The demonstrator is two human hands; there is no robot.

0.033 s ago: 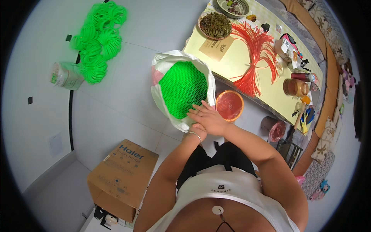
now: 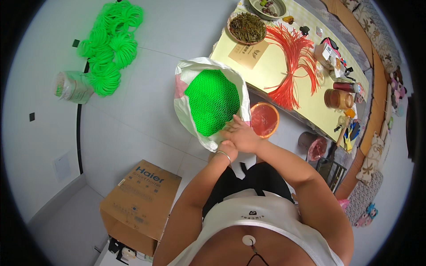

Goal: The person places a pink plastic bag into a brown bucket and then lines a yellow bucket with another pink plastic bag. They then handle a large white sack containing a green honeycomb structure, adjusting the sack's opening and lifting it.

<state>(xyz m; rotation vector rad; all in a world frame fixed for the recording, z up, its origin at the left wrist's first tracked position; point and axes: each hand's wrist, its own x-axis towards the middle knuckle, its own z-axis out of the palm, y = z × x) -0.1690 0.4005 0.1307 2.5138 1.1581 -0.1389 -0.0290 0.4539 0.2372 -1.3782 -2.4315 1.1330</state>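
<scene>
The right hand [image 2: 242, 135] lies over the near right rim of the white sack [image 2: 182, 108], partly open with its fingers loosely bent and touching the edge; whether they pinch the rim cannot be told. The left hand [image 2: 227, 149], at the sack's near edge, is curled, and its fingers are partly covered by the right one, so its hold cannot be told. The sack stands open in front of the person, packed with upright bright green tubes [image 2: 212, 102]. Just right of the sack, partly hidden by its wall, is an orange-rimmed basin [image 2: 267, 120]. Beyond, to the sack's right, a yellow-covered surface [image 2: 266, 80] carries a tied bundle of red strands [image 2: 289, 86]. A cardboard box [image 2: 144, 193] sits nearer and left of the sack; green coils [image 2: 105, 80] lie well apart to its far left.
</scene>
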